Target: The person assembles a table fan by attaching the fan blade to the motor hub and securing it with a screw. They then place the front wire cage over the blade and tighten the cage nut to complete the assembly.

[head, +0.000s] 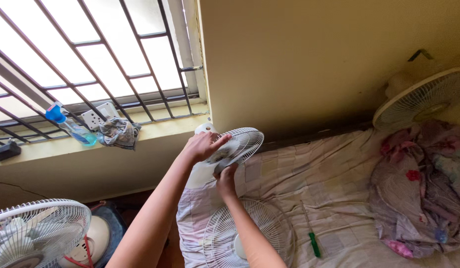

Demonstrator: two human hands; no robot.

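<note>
Sunlit window bars (91,54) and a yellow wall back a bed (339,168) spread with a pale checked sheet. Above its near corner, the left hand (202,145) lies with fingers spread flat over the white fan grille (242,144), which tilts in the air. The right hand (225,181) grips the grille's lower edge from beneath. Another loose grille (249,233) lies on the bed below, near a green screwdriver (313,240). A spray bottle (68,124) and a rag (119,132) sit on the sill.
</note>
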